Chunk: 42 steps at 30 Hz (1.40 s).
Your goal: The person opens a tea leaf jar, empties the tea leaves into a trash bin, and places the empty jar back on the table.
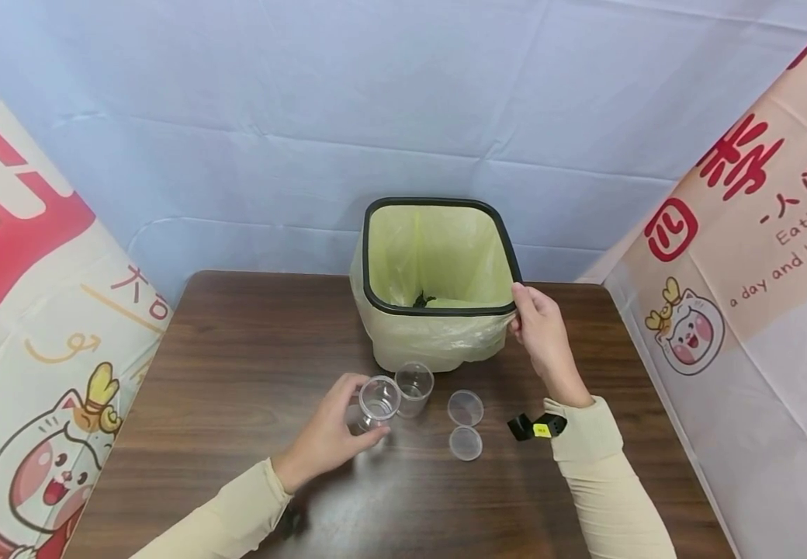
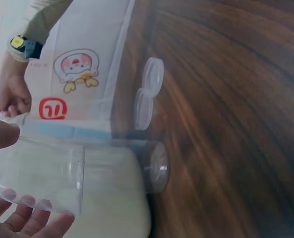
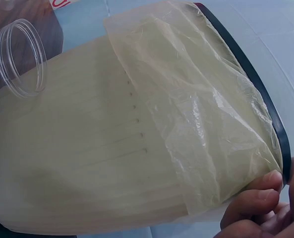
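My left hand grips a clear plastic jar, its mouth uncovered, with the thumb on one side and fingers round the other. Just beyond it a second clear jar stands on the table, in front of the trash can. In the left wrist view the held jar overlaps the standing jar. My right hand pinches the black rim of the trash can at its near right corner, thumb on top. A pale yellow bag lines the can and folds over its outside.
Two round clear lids, a far one and a near one, lie together on the brown wooden table, between my hands. A small dark thing lies inside the bag. Printed cloth walls stand behind and at both sides.
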Each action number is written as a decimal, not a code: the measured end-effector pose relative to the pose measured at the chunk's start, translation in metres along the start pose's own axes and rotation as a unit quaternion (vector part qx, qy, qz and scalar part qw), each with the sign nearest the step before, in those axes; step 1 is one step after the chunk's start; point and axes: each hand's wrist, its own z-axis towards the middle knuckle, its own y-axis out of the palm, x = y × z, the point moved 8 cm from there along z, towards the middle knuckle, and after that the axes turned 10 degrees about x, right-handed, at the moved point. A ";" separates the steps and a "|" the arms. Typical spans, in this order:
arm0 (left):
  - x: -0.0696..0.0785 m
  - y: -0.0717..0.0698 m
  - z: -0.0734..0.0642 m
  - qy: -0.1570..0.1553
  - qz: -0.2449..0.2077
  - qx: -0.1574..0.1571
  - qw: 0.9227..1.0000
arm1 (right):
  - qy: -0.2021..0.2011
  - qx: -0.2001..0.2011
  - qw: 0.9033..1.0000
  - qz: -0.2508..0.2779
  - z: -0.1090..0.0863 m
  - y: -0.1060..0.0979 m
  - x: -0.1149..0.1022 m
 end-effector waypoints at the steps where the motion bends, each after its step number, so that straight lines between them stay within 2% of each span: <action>1: -0.001 0.001 -0.001 0.001 0.001 0.001 1.000 | 0.001 0.000 1.000 0.000 0.000 0.000 0.000; 4: -0.004 0.005 -0.005 0.000 0.008 0.004 1.000 | 0.002 0.000 1.000 -0.002 0.000 0.001 0.000; 9: -0.010 0.013 -0.011 -0.023 0.011 -0.005 1.000 | -0.001 0.000 1.000 -0.006 0.000 0.001 0.001; 17: -0.015 0.029 -0.021 -0.016 0.045 -0.005 0.999 | 0.001 0.003 1.000 0.001 0.000 0.001 0.002; 25: -0.026 0.048 -0.030 -0.067 0.019 -0.015 0.997 | -0.007 0.006 1.000 0.008 -0.001 0.000 0.001; 32: -0.028 0.058 -0.032 -0.049 0.035 -0.001 0.998 | -0.011 0.004 1.000 0.010 -0.002 0.001 0.000; 37: -0.029 0.065 -0.036 -0.033 0.030 -0.007 0.999 | -0.010 0.003 1.000 0.006 -0.002 0.002 0.001; 42: -0.032 0.068 -0.039 -0.030 0.031 -0.003 0.999 | -0.008 0.003 1.000 0.003 -0.002 0.003 0.001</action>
